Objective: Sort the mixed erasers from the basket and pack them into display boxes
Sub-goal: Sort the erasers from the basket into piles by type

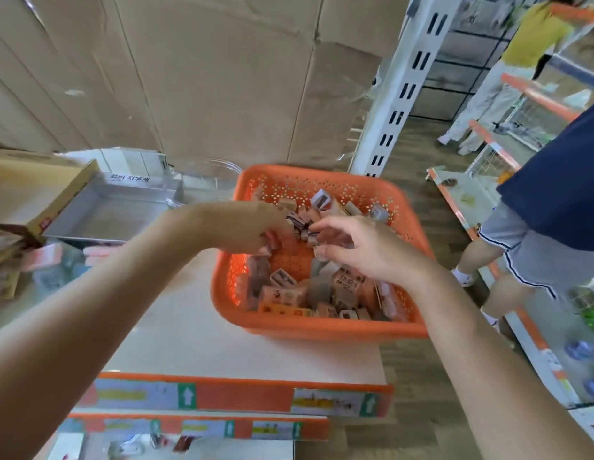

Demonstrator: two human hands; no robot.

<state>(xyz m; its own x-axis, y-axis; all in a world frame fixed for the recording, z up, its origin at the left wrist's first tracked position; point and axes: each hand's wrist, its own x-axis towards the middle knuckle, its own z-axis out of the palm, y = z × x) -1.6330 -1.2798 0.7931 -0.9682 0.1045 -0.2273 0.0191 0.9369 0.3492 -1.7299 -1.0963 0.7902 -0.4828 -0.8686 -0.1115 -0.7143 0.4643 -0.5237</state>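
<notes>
Both inside the orange basket (317, 328) on the shelf (196, 333): left hand (252, 227) curled around several erasers (298, 293), right hand (358, 247) pinching one. Left of the basket, an open display box (113, 214).

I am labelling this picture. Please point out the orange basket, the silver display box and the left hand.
orange basket (322, 328): head view, on its near rim.
silver display box (103, 220): head view, on its bare floor.
left hand (249, 227): head view, on its back.
</notes>
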